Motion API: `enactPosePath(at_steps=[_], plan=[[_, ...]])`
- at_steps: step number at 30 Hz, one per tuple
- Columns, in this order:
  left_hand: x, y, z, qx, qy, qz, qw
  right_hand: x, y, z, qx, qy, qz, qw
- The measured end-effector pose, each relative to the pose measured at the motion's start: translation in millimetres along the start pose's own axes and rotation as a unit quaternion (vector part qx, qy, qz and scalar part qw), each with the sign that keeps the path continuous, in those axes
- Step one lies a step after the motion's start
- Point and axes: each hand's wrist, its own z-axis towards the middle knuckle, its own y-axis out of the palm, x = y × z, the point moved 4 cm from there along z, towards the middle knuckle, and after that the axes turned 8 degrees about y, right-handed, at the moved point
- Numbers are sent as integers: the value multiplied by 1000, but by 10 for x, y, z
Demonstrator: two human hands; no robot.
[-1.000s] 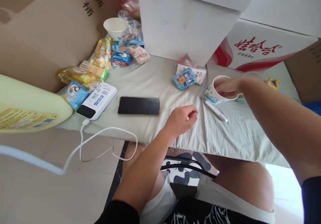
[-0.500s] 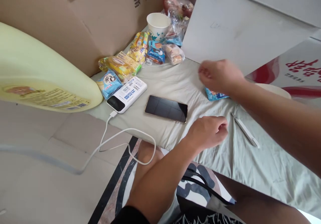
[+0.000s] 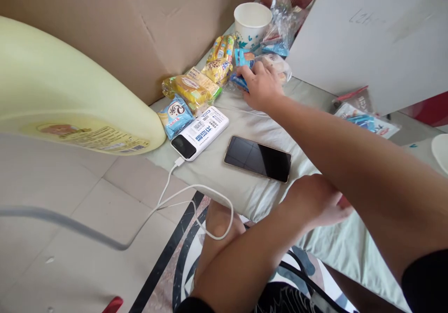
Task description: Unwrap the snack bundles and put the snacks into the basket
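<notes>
My right hand (image 3: pixel 262 85) reaches across to the row of snacks, its fingers bent down over a blue snack packet (image 3: pixel 241 80) that they partly cover. A clear-wrapped bun (image 3: pixel 276 65) lies just beyond those fingers. My left hand (image 3: pixel 322 198) is closed near the front edge of the cloth-covered surface (image 3: pixel 252 196), partly hidden by the right forearm; what its fingers hold, if anything, does not show. Left of it lies a dark-screened phone (image 3: pixel 258 158). A white power bank (image 3: pixel 200 133) sits farther left, with a white cable (image 3: pixel 210 189) plugged in.
Yellow snack packs (image 3: pixel 196 88) and a light-blue packet (image 3: pixel 176 115) line the cardboard box (image 3: pixel 175 18). A paper cup (image 3: pixel 252 25) stands behind. A large yellow bottle (image 3: pixel 70 84) leans in from the left. White boxes (image 3: pixel 371 37) and flat packets (image 3: pixel 367 117) are at right.
My right hand has moved left and away from me, onto the blue packet among the snacks. My left hand stays closed near the front edge. The view has shifted.
</notes>
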Motion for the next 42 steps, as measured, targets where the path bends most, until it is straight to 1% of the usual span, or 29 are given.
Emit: enactPosePath(at_steps=[2,4,6,7,8,9,10,11,12,13,14,15,16,17,18,20,21,22,24,26,28,30,32,34,36,39,40,42], plan=[[2,42,0,-15,-8,29,999,25,-124,-191,-15,-7,15,1000],[5,62,-1,-18,-10,48,999,107,-340,-473,-9,-7,55,998],[5,53,-4,-4,-11,41,999,285,-622,-893,36,9,140,989],[3,44,-6,2,-14,34,999,416,-758,-1164,62,27,196,978],[2,39,-7,2,-14,28,1000,573,-875,-1473,93,54,261,959],[4,38,-6,1,-13,25,1000,750,-961,-1814,124,95,336,929],[5,43,-3,3,-13,17,1000,933,-1002,-2172,149,148,413,886],[7,55,6,9,-13,4,1000,1100,-1001,-2533,174,200,492,829],[8,77,22,16,-13,-11,1000,1228,-945,-2866,168,251,559,772],[5,105,45,33,-15,-30,999,1316,-860,-3159,154,296,607,721],[2,147,77,48,-14,-58,997,1371,-773,-3399,144,329,634,685],[-3,198,116,66,-11,-98,993,1400,-688,-3576,135,351,651,659],[-10,262,163,77,-8,-154,985,1416,-615,-3692,129,364,664,640],[-18,334,214,83,-5,-220,972,1431,-561,-3758,131,370,671,629],[-22,418,268,71,0,-284,956,1449,-524,-3787,134,373,676,622],[-29,573,366,45,-6,-378,925,1500,-494,-3792,126,377,674,623],[-32,633,406,38,-11,-394,918,1531,-499,-3793,118,376,671,628],[-33,681,437,35,-18,-394,918,1564,-515,-3804,109,372,668,635],[-26,745,474,34,-32,-372,927,1628,-580,-3858,90,353,659,658],[-18,763,479,46,-48,-357,932,1694,-683,-3943,77,318,641,694],[-27,724,466,82,-63,-348,932,1793,-799,-4041,87,296,593,744],[-57,658,453,107,-82,-337,932,1937,-894,-4137,127,315,504,794],[-95,596,455,108,-98,-325,934,2077,-933,-4206,153,354,393,835],[-118,553,469,103,-97,-318,937,2169,-906,-4224,133,383,296,865],[-125,549,476,93,-91,-306,943,2207,-846,-4199,79,398,234,884],[-130,572,465,94,-86,-277,952,2198,-800,-4128,8,402,189,896],[-131,570,462,104,-77,-266,955,2187,-806,-4106,-4,400,182,898],[-129,536,466,135,-31,-249,958,2167,-837,-4079,-10,396,178,901]])
